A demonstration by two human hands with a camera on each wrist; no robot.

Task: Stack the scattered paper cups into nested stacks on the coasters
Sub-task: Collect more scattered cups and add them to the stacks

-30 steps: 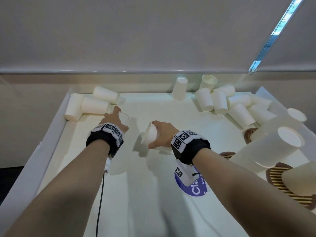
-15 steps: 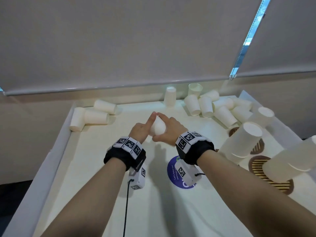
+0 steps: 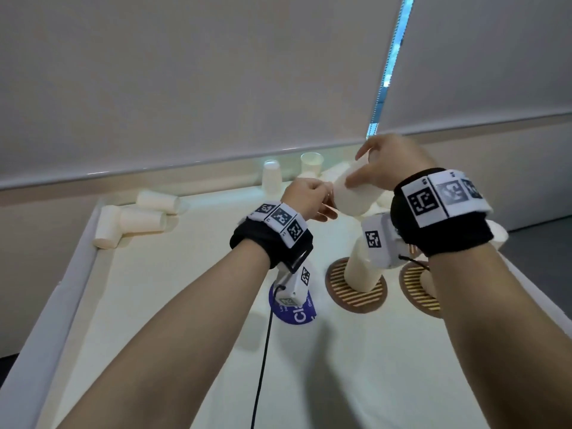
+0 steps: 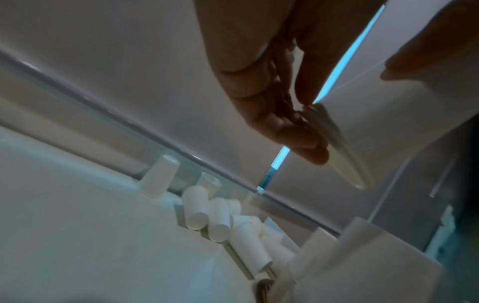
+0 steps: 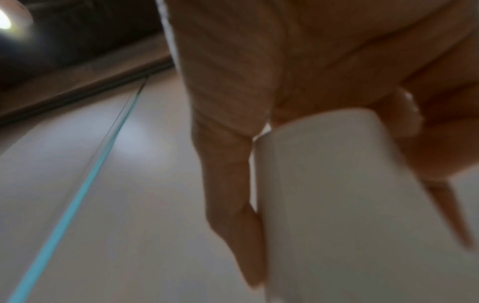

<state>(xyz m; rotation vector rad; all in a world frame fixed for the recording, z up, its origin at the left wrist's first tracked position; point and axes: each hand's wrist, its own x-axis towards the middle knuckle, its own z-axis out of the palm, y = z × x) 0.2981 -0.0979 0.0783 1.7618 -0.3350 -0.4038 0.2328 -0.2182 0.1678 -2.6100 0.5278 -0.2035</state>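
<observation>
Above the right half of the tray (image 3: 77, 274), a paper cup (image 3: 356, 196) is held on its side in mid-air, well clear of the surface. It is gripped round the wall by the right hand (image 3: 393, 162), thumb on the near side, fingers wrapped over the top; the right wrist view shows the same wrap round the body. The rim end is pinched by the left hand (image 3: 306, 196), fingers curled; whether one cup or two nested ones are held cannot be told, since the wrist views are blurred.

Directly below, a nested stack (image 3: 362, 267) stands tilted on a striped coaster (image 3: 349, 295) near the tray's right edge. A second coaster (image 3: 418, 289) sits just beside it, largely hidden by the right wrist.

Loose cups remain: a cluster (image 4: 220, 221) along the far edge toward the far right corner, mostly on their sides, and three more (image 3: 139, 215) lying in the far left corner.

Handling, as judged: very light, thin-walled, easily crushed or ovalised. A gentle grip at mid-wall is preferred; the rolled rim is the stiffest part and is fit for a pinch. Smooth paper is probably a bit slippery. Nested cups may bind if pressed hard, and a tall, leaning stack could be tipped by a sideways nudge.
</observation>
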